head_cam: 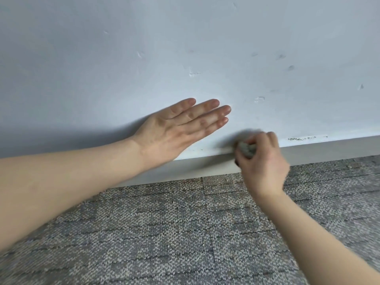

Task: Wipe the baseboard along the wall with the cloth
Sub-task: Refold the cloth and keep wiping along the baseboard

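A pale grey baseboard [197, 166] runs along the foot of the white wall [185, 48], rising toward the right. My right hand [262, 161] grips a small bunched grey-green cloth [246, 150] and holds it against the baseboard's top edge. Most of the cloth is hidden inside the fingers, and the hand is blurred. My left hand [178, 128] lies flat on the wall just above the baseboard, fingers straight and pointing right, a short way left of the cloth.
Grey patterned carpet [174, 233] covers the floor up to the baseboard. Dark specks of dirt [300, 138] sit on the wall just above the baseboard to the right of my right hand. The wall has small dents and scuffs.
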